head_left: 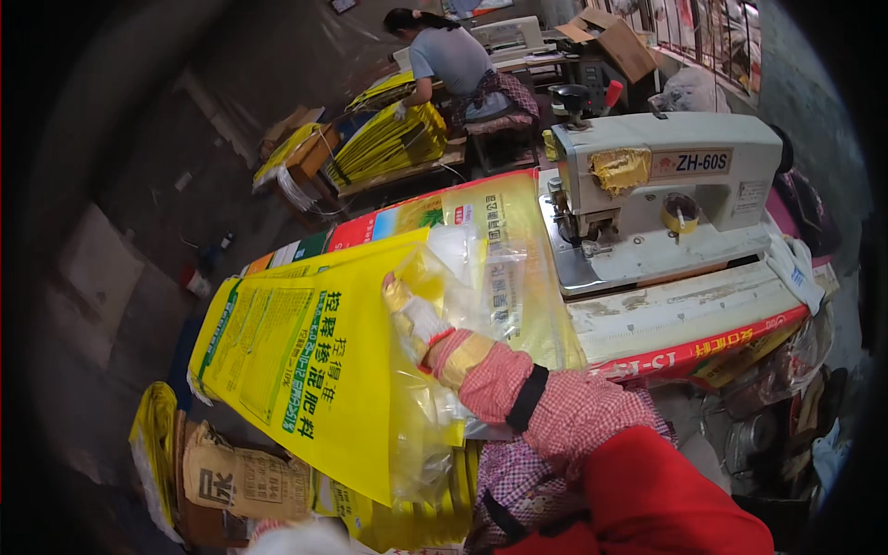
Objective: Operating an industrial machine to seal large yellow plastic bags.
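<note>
A large yellow printed plastic sack [268,342] lies slantwise across the work surface. A clear plastic liner [416,439] shows along its right side. My right hand [413,313], in a white glove with yellowish tape on the fingers, is at the sack's right edge. Its fingers are closed on the clear liner, which bunches around them; the fingertips show only in part. A pink checked sleeve cover with a black band runs up this arm to a red sleeve. My left hand [301,538] is a pale blur at the lower edge, near a stack of yellow sacks [416,518].
A white sewing machine [666,194] stands right of the sack, on a table covered with printed sacking. A brown paper sack [245,472] sits at lower left. Farther back, a person [453,69] bends over folded yellow sacks [393,143]. A cardboard box [615,42] stands behind.
</note>
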Demonstrator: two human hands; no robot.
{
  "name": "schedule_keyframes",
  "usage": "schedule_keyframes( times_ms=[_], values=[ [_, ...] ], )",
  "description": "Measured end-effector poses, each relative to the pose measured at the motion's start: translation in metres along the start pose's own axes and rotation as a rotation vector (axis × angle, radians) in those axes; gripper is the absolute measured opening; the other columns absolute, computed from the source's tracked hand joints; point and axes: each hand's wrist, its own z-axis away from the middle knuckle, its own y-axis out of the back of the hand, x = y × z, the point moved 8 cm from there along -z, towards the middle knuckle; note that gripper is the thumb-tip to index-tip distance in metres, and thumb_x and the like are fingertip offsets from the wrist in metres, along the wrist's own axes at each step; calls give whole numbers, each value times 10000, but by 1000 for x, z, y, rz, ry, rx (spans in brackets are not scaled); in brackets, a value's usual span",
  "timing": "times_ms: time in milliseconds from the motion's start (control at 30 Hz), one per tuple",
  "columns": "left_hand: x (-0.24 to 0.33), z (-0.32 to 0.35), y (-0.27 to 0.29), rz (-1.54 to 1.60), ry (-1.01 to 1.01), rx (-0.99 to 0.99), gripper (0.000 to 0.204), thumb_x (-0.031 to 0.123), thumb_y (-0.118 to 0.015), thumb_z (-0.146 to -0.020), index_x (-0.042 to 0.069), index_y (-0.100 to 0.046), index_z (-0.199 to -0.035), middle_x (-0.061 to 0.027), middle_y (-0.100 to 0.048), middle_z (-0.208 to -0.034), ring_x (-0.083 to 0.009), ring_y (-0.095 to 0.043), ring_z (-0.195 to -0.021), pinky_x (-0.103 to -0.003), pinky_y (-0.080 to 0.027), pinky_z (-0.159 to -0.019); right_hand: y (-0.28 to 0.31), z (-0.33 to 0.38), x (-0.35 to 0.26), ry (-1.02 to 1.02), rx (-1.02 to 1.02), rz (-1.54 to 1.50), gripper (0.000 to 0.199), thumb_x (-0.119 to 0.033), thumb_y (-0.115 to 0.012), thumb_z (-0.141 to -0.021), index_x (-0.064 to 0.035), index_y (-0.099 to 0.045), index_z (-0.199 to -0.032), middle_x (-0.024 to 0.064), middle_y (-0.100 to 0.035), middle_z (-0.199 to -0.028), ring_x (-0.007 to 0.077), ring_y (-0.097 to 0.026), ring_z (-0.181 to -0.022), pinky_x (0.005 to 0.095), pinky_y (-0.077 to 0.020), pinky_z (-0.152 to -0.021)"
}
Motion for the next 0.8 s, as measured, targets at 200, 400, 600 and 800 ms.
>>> schedule_keyframes(
  times_ms=[200,400,600,800],
  values=[
    [-21,-114,66,524,-150,695,151,108,-522,-859,42,-659,-854,-105,-638,-895,-248,-613,-753,-353,-519,-685,-35,17,48,-94,-144,-149,506,-434,-365,-946,-52,-400,-1276,124,-460,-1277,250,-433,-1167,324,-373,-968],
    [-34,-137,63,336,35,406,182,114,-496,-873,45,-660,-833,-108,-637,-896,-253,-610,-768,-359,-517,-688,-55,9,80,-38,-161,-161,475,-407,-383,-945,-67,-392,-1277,154,-447,-1280,311,-420,-1174,365,-377,-964],
    [-39,-151,75,178,47,387,223,167,-460,-890,62,-628,-788,-83,-566,-793,-244,-553,-664,-353,-465,-638,-32,47,-1,-308,-310,79,761,-614,-463,-826,-49,-332,-1320,254,-502,-1205,396,-469,-1130,406,-378,-935],
    [-58,-159,85,187,89,656,280,252,-492,-870,84,-542,-653,-20,-368,-585,-187,-389,-409,-312,-322,-396,-35,47,-3,-211,-354,128,871,-646,-491,-786,-22,-278,-1354,272,-521,-1160,375,-526,-1054,394,-415,-876]
  ],
)
